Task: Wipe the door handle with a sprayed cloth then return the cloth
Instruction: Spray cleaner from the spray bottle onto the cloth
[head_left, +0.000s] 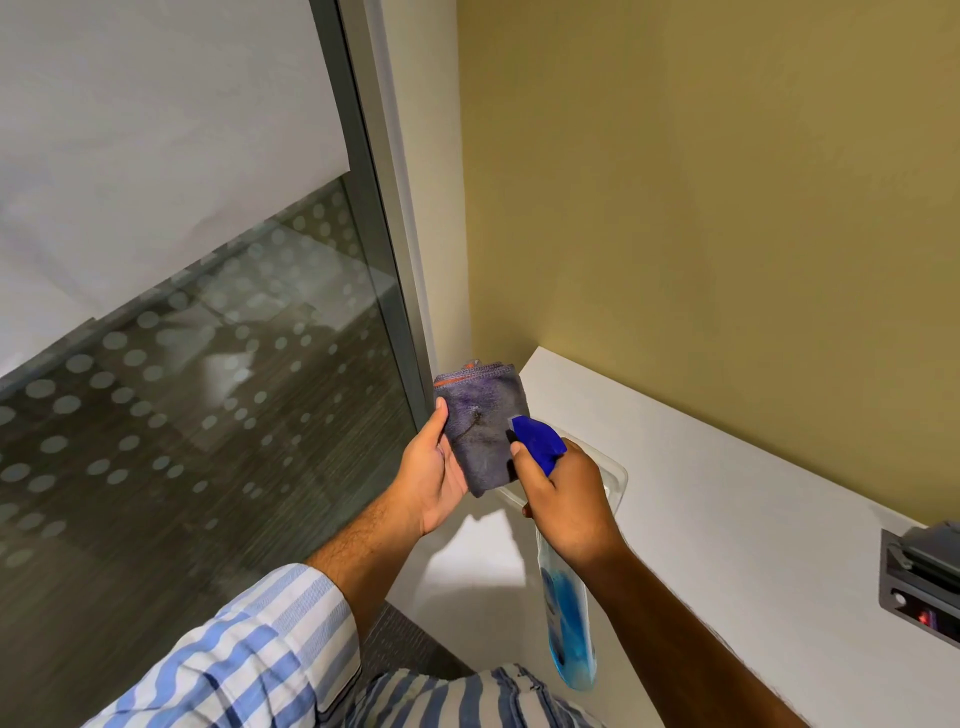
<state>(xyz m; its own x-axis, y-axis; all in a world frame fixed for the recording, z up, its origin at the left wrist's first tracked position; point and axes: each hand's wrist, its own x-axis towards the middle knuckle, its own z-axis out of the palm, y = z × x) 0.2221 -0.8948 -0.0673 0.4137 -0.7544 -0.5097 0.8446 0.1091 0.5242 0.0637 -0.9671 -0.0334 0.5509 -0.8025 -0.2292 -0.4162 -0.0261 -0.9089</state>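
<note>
My left hand (434, 475) holds a folded grey-purple cloth (480, 415) with an orange edge, upright in front of me. My right hand (566, 499) grips a spray bottle (569, 618) of blue liquid. Its blue trigger head (537, 441) points at the cloth from close by, and the index finger rests on the trigger. The bottle's clear body hangs down below the hand. No door handle is in view.
A white counter (727, 493) runs along the yellow wall at right, with a clear plastic tray (613, 475) under my hands. A grey socket box (924, 582) sits at far right. A glass partition (208, 389) with frosted dots and a metal frame stands at left.
</note>
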